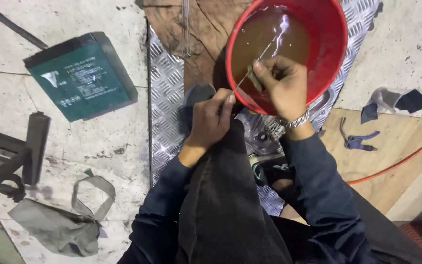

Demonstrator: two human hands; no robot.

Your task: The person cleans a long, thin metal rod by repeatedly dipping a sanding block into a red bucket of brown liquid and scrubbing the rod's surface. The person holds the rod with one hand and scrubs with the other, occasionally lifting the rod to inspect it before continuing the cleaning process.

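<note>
I crouch over a red bucket (pixel 335 44) filled with brown water. My left hand (pixel 210 121) pinches one end of a thin metal rod (pixel 242 82) just outside the bucket's near rim. My right hand (pixel 282 85), with a metal bracelet on the wrist, is over the water and presses a small pale pad (pixel 255 80) around the rod. The rod's far end slants up over the water. My dark trouser knee lies below both hands.
A green box-shaped battery (pixel 81 78) lies on the concrete at left. A metal checker plate (pixel 164 98) and a wood slab (pixel 199 34) sit under the bucket. Blue-handled pliers (pixel 357 139), an orange hose (pixel 401 161), rags (pixel 391 102), a grey strap (pixel 69 220) and a dark metal frame (pixel 10 156) lie around.
</note>
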